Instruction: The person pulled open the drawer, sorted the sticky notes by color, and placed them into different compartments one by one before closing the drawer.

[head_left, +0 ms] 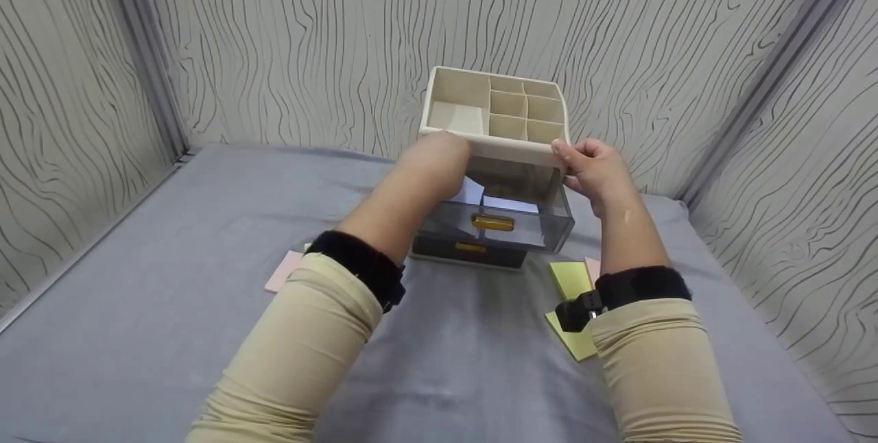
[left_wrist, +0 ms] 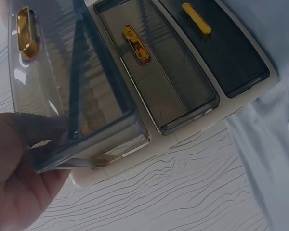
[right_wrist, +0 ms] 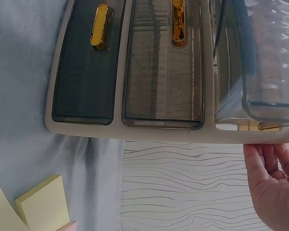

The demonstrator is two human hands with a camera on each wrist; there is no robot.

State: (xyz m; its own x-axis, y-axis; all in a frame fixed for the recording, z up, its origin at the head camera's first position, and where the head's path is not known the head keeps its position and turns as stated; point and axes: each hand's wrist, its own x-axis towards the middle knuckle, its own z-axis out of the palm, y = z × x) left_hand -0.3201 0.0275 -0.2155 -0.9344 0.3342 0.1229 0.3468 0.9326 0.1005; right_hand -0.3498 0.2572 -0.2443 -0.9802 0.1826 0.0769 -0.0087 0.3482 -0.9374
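Observation:
A cream desk organizer (head_left: 507, 148) with a divided top tray stands on the cloth. Its top smoky clear drawer (head_left: 531, 229), with a gold handle (head_left: 493, 222), is pulled out. White paper (head_left: 509, 204) shows inside that drawer. In the left wrist view, my left hand (left_wrist: 12, 173) grips the drawer's side near its front corner; from above, the hand hides that side. My right hand (head_left: 598, 169) pinches the organizer's upper right edge between thumb and fingers. Two lower drawers, the middle one (left_wrist: 159, 77) and the dark bottom one (left_wrist: 221, 53), are closed.
Yellow sticky notes (head_left: 571, 280) and pink notes lie to the right of the organizer, partly behind the right wrist strap (head_left: 641, 285). A pink note (head_left: 282, 271) lies by the left forearm. A patterned wall (head_left: 329, 38) stands behind the grey cloth (head_left: 206, 258).

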